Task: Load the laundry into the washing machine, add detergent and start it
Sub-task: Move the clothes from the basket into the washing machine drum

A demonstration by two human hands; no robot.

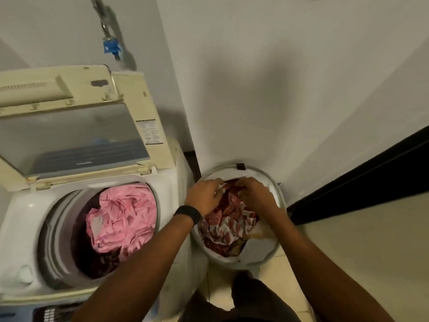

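Washing machine [21, 228], left: lid [76, 135] raised, pink garment [120, 217] bunched in the drum over darker items. Laundry basket [255, 254], round, set on the floor just right of the machine, with red-and-white patterned cloth [227, 224] heaped inside. The cloth's far end is gripped by left hand [204, 196] and right hand [255, 194], fingers curled into the fabric; a black wristband [187, 214] is worn on the left.

- Washing machine [23, 217], raised lid [76, 135]: white sticker [149, 132] on the lid's right edge, with dense black print in blocks. Too small to read.
- Lower middle of the lid's window: one short line of pale lettering [83, 163], blurred.
- Below the lid, at the machine's front edge: control panel [50, 313] with rows of white marks. No word or number can be made out.
- Nothing readable overall.
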